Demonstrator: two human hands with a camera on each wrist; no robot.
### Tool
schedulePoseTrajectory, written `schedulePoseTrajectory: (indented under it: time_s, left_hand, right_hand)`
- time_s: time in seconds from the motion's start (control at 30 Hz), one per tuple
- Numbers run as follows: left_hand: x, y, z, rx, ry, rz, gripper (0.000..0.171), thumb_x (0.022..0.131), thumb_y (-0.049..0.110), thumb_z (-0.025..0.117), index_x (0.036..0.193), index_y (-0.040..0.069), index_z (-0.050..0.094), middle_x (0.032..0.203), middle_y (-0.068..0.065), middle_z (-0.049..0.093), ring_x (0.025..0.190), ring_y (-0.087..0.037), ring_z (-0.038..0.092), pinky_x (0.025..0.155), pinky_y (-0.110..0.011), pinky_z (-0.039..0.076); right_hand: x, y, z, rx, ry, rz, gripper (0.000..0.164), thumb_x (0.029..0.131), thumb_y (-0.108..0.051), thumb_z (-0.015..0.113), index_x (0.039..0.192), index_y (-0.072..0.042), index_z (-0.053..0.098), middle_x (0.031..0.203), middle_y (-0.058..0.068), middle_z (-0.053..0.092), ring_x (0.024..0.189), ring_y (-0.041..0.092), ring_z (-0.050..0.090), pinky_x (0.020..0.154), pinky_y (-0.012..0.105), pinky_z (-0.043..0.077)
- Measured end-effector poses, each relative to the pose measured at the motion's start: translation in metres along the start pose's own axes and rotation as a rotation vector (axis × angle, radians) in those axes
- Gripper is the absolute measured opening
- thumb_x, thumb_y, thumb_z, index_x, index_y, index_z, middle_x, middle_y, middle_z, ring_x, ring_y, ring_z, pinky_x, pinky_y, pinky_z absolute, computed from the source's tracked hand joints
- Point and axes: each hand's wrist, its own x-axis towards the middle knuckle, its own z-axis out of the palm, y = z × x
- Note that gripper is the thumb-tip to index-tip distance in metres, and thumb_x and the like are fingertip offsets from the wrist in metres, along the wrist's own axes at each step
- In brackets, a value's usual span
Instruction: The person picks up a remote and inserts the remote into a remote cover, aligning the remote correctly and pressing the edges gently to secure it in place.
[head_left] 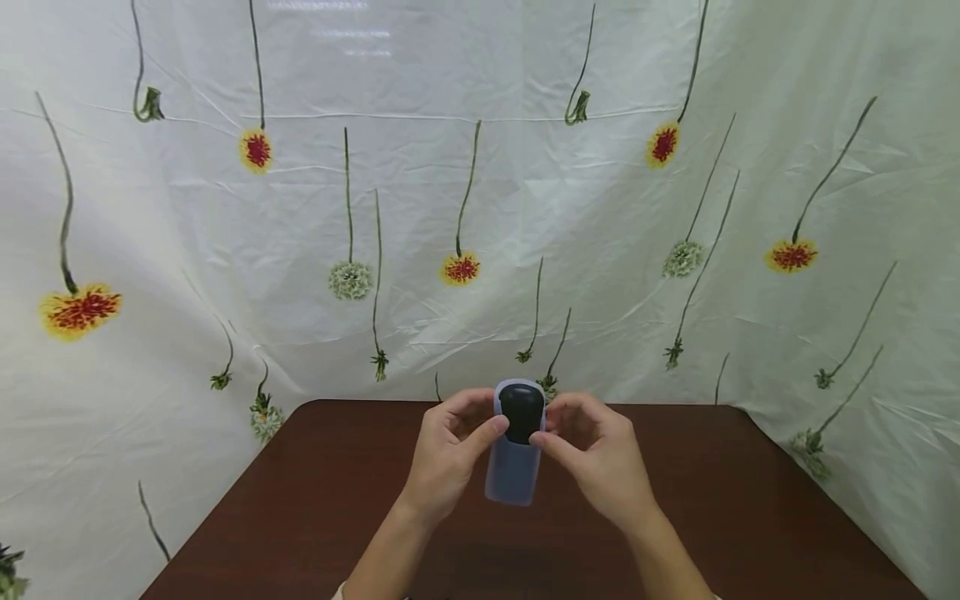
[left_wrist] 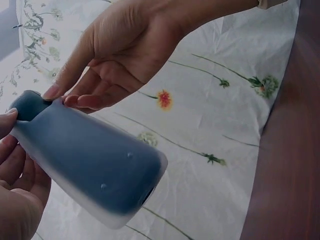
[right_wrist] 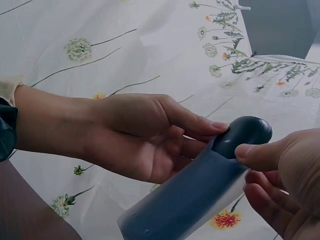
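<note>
Both hands hold a translucent bluish sleeve (head_left: 512,477) up above the table, around a dark, smooth, rounded object (head_left: 522,412). The dark object shows at the sleeve's upper opening; its lower part is covered. My left hand (head_left: 442,458) pinches the left edge near the opening, thumb on the front. On the opposite edge, my right hand (head_left: 603,462) pinches in the same way. In the right wrist view, the dark rounded end (right_wrist: 246,135) sticks out beyond the sleeve's rim, between both thumbs. Small raised bumps dot the sleeve (left_wrist: 100,155) in the left wrist view.
A dark reddish-brown table (head_left: 337,492) lies beneath the hands. Behind it and at both sides hangs a white cloth (head_left: 420,183) printed with flowers and stems. A dark grey panel (right_wrist: 280,27) shows beyond the cloth in the right wrist view.
</note>
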Motion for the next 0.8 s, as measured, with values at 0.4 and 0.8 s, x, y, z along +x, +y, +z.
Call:
schedulePoseTrajectory:
  time_s: [0.4,0.8]
  left_hand:
    - [0.000,-0.003,0.002,0.111,-0.050,0.103,0.024,0.098,-0.006,0.066,0.121,-0.009,0.063,0.111,-0.019,0.068,0.101,-0.024,0.068,0.082,-0.029,0.058]
    - [0.001,-0.005,0.001,0.130,-0.016,0.113,0.024,0.096,-0.008,0.067,0.120,-0.008,0.064,0.110,-0.017,0.068,0.101,-0.025,0.068,0.085,-0.029,0.057]
  right_hand:
    - [0.003,-0.008,-0.004,0.221,0.029,0.399,0.020,0.092,0.007,0.072,0.108,0.004,0.060,0.095,0.009,0.071,0.090,0.022,0.065,0.082,0.034,0.056]
    - [0.002,0.003,0.000,0.282,0.053,0.336,0.015,0.095,0.003,0.072,0.102,0.000,0.059,0.093,0.007,0.070,0.079,0.018,0.061,0.069,0.029,0.051]
